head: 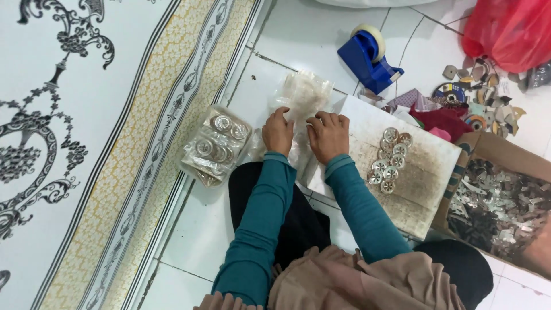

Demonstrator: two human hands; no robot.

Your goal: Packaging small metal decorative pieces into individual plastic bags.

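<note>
On board (427,172): nine round discs (390,159).

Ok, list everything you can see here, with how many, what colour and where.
clear plastic bag: one, see-through, under both hands
pack of round metal discs: one, silvery, on the tiled floor left of the hands
loose metal discs: about ten, silvery, on the white board
tape dispenser: one, blue, above the board
cardboard box of metal scraps: one, brown, right
red plastic bag: one, top right
patterned mat: one, white and yellow, left
left hand; right hand: on the clear bag
</note>
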